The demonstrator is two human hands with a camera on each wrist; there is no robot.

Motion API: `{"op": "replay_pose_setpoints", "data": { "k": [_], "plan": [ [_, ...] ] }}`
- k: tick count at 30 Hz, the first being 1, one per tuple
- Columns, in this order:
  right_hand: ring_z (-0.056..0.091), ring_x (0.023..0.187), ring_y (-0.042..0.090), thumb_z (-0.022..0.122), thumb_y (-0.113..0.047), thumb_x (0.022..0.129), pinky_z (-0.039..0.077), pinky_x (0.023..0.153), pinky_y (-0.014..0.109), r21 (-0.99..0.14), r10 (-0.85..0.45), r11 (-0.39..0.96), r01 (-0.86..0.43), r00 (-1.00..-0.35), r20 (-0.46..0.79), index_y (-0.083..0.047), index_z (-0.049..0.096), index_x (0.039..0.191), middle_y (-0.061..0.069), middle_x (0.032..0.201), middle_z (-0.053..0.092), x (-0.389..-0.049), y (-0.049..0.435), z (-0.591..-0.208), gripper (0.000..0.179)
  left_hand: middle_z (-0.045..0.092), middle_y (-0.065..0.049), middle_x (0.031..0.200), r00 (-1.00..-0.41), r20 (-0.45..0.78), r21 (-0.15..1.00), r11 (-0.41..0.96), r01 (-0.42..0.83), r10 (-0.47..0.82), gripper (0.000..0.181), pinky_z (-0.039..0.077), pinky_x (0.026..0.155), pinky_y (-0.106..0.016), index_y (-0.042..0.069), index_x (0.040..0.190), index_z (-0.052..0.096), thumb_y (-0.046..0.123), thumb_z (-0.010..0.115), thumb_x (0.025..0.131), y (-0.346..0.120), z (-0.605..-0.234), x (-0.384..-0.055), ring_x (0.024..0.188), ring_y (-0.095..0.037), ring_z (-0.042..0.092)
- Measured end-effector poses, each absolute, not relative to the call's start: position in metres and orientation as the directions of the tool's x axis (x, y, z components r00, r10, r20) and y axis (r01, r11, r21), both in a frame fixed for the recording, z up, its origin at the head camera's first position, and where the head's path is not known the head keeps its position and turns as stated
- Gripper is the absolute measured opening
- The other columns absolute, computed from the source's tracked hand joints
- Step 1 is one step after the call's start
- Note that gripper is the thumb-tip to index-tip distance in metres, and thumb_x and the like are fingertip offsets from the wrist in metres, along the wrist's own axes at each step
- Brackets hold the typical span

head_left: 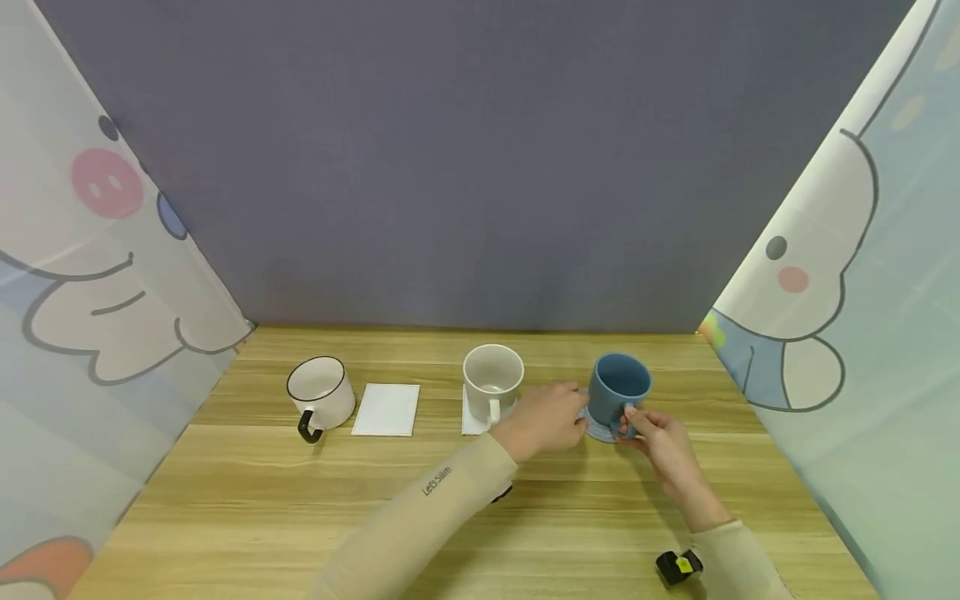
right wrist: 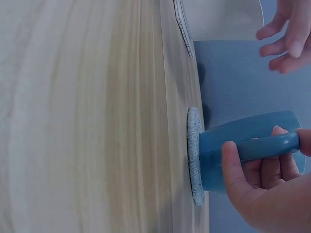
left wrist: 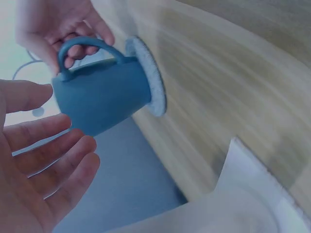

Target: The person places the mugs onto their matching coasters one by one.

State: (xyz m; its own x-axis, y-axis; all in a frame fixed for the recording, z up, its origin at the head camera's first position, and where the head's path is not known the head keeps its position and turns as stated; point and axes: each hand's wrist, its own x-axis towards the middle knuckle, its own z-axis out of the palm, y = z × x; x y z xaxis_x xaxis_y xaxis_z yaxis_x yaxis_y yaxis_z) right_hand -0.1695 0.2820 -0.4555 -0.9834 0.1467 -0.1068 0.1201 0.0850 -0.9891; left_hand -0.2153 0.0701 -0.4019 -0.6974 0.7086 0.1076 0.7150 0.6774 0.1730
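Observation:
A blue mug (head_left: 609,398) stands upright on a round grey-blue woven coaster (right wrist: 194,160) at the right of the table. My right hand (head_left: 667,450) grips its handle (right wrist: 267,146) with thumb and fingers. Just left of the mug is my left hand (head_left: 551,417), its fingers fairly straight and spread. In the left wrist view this hand holds nothing, and a gap shows between its fingertips and the mug (left wrist: 104,94). Beside my left wrist, a white mug (head_left: 480,398) sits on a white square coaster (head_left: 471,425), partly covered by the hand.
Farther left lies another white square coaster (head_left: 386,410). A white mug with black rim and handle (head_left: 336,408) stands beyond it, directly on the wooden table (head_left: 247,500). A small black device with a yellow mark (head_left: 675,568) is by my right sleeve. A grey panel (head_left: 480,183) closes the back.

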Motion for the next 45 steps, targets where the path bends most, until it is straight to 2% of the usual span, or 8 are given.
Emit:
{"op": "replay_pose_setpoints", "data": {
  "k": [6, 12, 17, 25, 31, 36, 41, 45],
  "plan": [
    [0.061, 0.090, 0.014, 0.057, -0.026, 0.106, 0.058, 0.086, 0.033, -0.990, 0.142, 0.087, 0.111, -0.985, -0.098, 0.012, 0.064, 0.102, 0.004, 0.091, 0.061, -0.169, 0.283, -0.456, 0.038, 0.064, 0.005, 0.100, -0.672, 0.156, 0.132, 0.659, 0.740, 0.724, 0.024, 0.050, 0.063, -0.024, 0.020, 0.120, 0.071, 0.032, 0.062, 0.101, 0.059, -0.390, -0.209, 0.087, -0.010, 0.063],
    [0.061, 0.088, 0.013, 0.057, -0.024, 0.106, 0.059, 0.084, 0.032, -0.992, 0.137, 0.075, 0.100, -0.987, -0.089, 0.013, 0.062, 0.100, 0.004, 0.089, 0.061, -0.170, 0.281, -0.455, 0.038, 0.059, 0.008, 0.087, -0.644, 0.248, 0.047, 0.655, 0.755, 0.724, 0.014, 0.049, 0.058, -0.024, 0.020, 0.099, 0.071, 0.031, 0.063, 0.099, 0.041, -0.383, -0.204, 0.077, -0.009, 0.059],
    [0.061, 0.087, 0.012, 0.057, -0.024, 0.106, 0.059, 0.085, 0.031, -0.992, 0.140, 0.066, 0.104, -0.986, -0.094, 0.013, 0.062, 0.101, 0.003, 0.089, 0.061, -0.170, 0.281, -0.454, 0.037, 0.055, 0.010, 0.080, -0.628, 0.341, 0.089, 0.641, 0.763, 0.700, 0.015, 0.047, 0.058, -0.024, 0.020, 0.084, 0.066, 0.025, 0.062, 0.098, 0.023, -0.381, -0.199, 0.073, -0.008, 0.054],
    [0.061, 0.087, 0.011, 0.057, -0.025, 0.106, 0.059, 0.086, 0.033, -0.992, 0.140, 0.071, 0.106, -0.986, -0.095, 0.013, 0.062, 0.104, 0.003, 0.090, 0.061, -0.169, 0.282, -0.454, 0.039, 0.070, 0.003, 0.098, -0.630, 0.444, 0.164, 0.634, 0.756, 0.637, 0.015, 0.058, 0.073, -0.032, 0.013, 0.102, 0.074, 0.024, 0.065, 0.098, -0.006, -0.384, -0.192, 0.088, -0.013, 0.066],
    [0.061, 0.087, 0.012, 0.058, -0.024, 0.106, 0.059, 0.086, 0.033, -0.993, 0.136, 0.061, 0.100, -0.986, -0.091, 0.013, 0.062, 0.103, 0.004, 0.092, 0.061, -0.169, 0.281, -0.455, 0.038, 0.069, 0.000, 0.098, -0.669, 0.469, 0.266, 0.630, 0.729, 0.576, 0.012, 0.059, 0.072, -0.037, 0.011, 0.103, 0.073, 0.020, 0.067, 0.098, -0.030, -0.383, -0.191, 0.090, -0.017, 0.066],
    [0.061, 0.087, 0.012, 0.057, -0.024, 0.106, 0.059, 0.085, 0.033, -0.993, 0.133, 0.056, 0.100, -0.987, -0.092, 0.012, 0.063, 0.102, 0.004, 0.091, 0.061, -0.170, 0.282, -0.456, 0.037, 0.069, -0.004, 0.101, -0.715, 0.468, 0.353, 0.632, 0.690, 0.519, 0.014, 0.056, 0.069, -0.032, 0.008, 0.106, 0.073, 0.018, 0.067, 0.098, -0.052, -0.383, -0.194, 0.085, -0.018, 0.065],
    [0.060, 0.087, 0.012, 0.057, -0.024, 0.106, 0.059, 0.085, 0.032, -0.992, 0.135, 0.062, 0.107, -0.986, -0.098, 0.011, 0.063, 0.101, 0.003, 0.091, 0.061, -0.170, 0.283, -0.456, 0.036, 0.068, 0.000, 0.103, -0.771, 0.452, 0.414, 0.660, 0.627, 0.448, 0.018, 0.056, 0.071, -0.032, 0.009, 0.109, 0.074, 0.021, 0.064, 0.099, -0.074, -0.385, -0.197, 0.090, -0.015, 0.065],
    [0.061, 0.087, 0.013, 0.057, -0.025, 0.106, 0.059, 0.085, 0.032, -0.992, 0.134, 0.069, 0.109, -0.986, -0.099, 0.012, 0.063, 0.101, 0.004, 0.090, 0.061, -0.171, 0.282, -0.455, 0.038, 0.069, -0.001, 0.103, -0.794, 0.472, 0.453, 0.667, 0.592, 0.383, 0.017, 0.057, 0.073, -0.036, 0.006, 0.110, 0.074, 0.017, 0.067, 0.098, -0.089, -0.383, -0.198, 0.092, -0.021, 0.067]
  ]
}}
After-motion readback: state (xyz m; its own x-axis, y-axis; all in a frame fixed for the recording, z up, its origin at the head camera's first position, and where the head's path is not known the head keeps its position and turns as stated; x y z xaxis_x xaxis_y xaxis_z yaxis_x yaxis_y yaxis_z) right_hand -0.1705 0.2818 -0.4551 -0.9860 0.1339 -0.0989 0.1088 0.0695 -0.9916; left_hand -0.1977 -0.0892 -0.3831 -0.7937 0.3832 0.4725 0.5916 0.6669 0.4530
